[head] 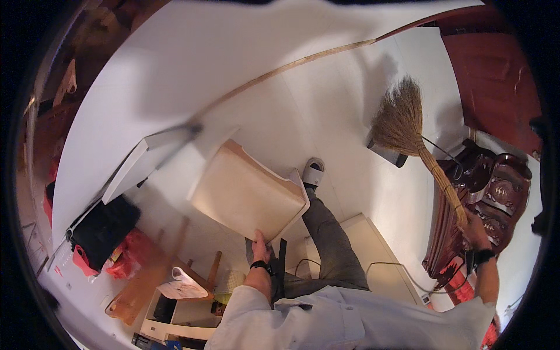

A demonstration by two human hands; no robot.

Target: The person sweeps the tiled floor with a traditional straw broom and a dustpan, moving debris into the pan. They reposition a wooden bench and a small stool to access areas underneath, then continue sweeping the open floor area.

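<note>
My left hand grips the near edge of a cream box-like piece, which looks like a plastic stool. This piece is tilted above the white floor, and its far edge has a curved cut-out. On the right, my right hand is closed around the handle of a straw broom. The broom's bristles point away from me and fan out over a dark dustpan, partly hiding it. A thin dark wire handle runs beside the broom.
A carved dark wooden seat stands at right, below a red door panel. A white panel, a black bag and a red plastic bag are at left. Nearer me are a wooden stool and a low cabinet.
</note>
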